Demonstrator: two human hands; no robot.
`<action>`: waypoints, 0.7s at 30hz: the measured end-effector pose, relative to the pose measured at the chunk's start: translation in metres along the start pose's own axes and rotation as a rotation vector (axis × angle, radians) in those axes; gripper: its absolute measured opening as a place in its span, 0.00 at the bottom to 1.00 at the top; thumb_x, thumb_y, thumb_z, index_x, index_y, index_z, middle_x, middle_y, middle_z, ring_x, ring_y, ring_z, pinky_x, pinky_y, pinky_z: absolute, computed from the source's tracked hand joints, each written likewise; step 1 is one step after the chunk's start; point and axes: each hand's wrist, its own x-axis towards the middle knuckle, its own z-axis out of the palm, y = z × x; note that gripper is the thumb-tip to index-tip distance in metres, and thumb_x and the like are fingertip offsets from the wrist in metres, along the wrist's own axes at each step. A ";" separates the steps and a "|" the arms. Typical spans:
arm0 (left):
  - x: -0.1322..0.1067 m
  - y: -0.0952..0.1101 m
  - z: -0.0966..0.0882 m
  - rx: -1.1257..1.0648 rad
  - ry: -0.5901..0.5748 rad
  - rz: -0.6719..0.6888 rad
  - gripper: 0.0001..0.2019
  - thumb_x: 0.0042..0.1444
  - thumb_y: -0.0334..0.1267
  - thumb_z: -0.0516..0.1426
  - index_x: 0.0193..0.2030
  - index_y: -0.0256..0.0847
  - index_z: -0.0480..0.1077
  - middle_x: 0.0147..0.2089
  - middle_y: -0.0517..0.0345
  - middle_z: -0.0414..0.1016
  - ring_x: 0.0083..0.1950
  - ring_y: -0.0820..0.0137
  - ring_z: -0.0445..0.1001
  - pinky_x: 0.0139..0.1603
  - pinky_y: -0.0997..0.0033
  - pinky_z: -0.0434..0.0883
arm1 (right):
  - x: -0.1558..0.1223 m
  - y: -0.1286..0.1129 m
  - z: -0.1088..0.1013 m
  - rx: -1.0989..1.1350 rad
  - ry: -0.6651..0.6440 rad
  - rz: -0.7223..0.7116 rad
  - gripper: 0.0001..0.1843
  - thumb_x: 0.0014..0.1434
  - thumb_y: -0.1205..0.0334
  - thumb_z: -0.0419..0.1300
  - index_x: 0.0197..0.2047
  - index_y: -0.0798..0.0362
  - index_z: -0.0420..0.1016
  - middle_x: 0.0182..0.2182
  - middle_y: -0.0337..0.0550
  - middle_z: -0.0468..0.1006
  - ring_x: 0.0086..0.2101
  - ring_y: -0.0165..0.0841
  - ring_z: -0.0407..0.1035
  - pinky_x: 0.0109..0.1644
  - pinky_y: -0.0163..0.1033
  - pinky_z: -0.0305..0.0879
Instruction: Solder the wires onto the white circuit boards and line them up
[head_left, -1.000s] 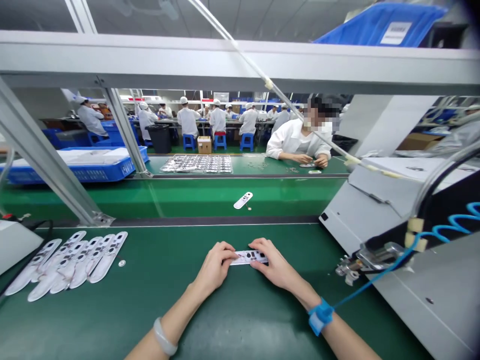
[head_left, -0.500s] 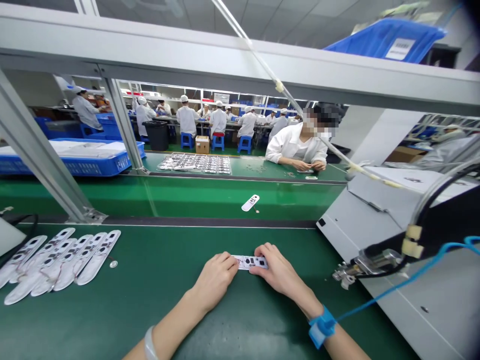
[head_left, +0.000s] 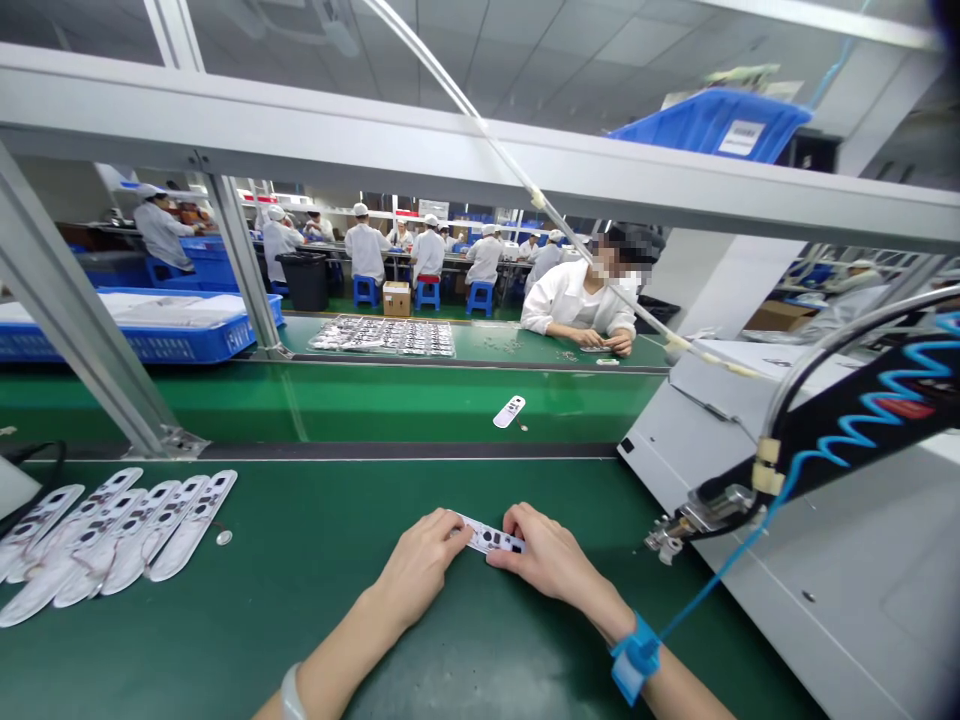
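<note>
Between my two hands, low over the green work surface [head_left: 360, 640], is a narrow white panel [head_left: 491, 537] with dark electronic parts on its face. Its left end is in the closed fingers of my left hand [head_left: 424, 558]. My right hand [head_left: 551, 552] grips the other end, thumb at the near edge and fingers at the far edge. The panel slants down to the right in the head view, and both ends are partly covered by fingers. A blue strap [head_left: 636, 655] with a cord circles my right wrist.
Several similar white panels [head_left: 187, 530] lie overlapped at left, a small round disc [head_left: 223, 538] beside them. Another panel [head_left: 509, 411] lies on the bright green belt [head_left: 390, 400]. A metal-tipped machine arm [head_left: 697, 520] stands at right. A co-worker [head_left: 577, 300] sits across, beyond the belt.
The panel in my hands has turned from nearly level to slanting, its right end now lower. The panel on the belt has shifted slightly right. My view has moved a little.
</note>
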 end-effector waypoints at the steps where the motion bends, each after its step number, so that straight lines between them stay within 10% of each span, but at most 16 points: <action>1: 0.000 0.000 0.000 0.003 -0.010 -0.003 0.19 0.59 0.19 0.47 0.49 0.41 0.69 0.45 0.55 0.73 0.43 0.65 0.72 0.42 0.66 0.72 | 0.000 0.000 0.000 0.004 -0.005 0.009 0.14 0.53 0.50 0.62 0.34 0.49 0.64 0.34 0.38 0.72 0.33 0.34 0.66 0.31 0.36 0.50; 12: -0.002 -0.001 0.002 -0.163 0.017 -0.030 0.21 0.58 0.19 0.45 0.50 0.41 0.71 0.49 0.53 0.73 0.48 0.64 0.72 0.48 0.63 0.74 | 0.003 0.000 -0.005 0.106 -0.048 0.054 0.16 0.47 0.50 0.65 0.30 0.51 0.65 0.31 0.39 0.71 0.33 0.34 0.64 0.32 0.35 0.47; 21: -0.001 -0.024 0.011 -0.586 0.479 -0.404 0.13 0.61 0.34 0.47 0.44 0.40 0.72 0.49 0.49 0.72 0.50 0.64 0.74 0.48 0.63 0.75 | 0.008 -0.001 0.000 0.482 -0.183 0.089 0.17 0.45 0.58 0.68 0.37 0.56 0.72 0.22 0.36 0.70 0.20 0.25 0.61 0.23 0.31 0.54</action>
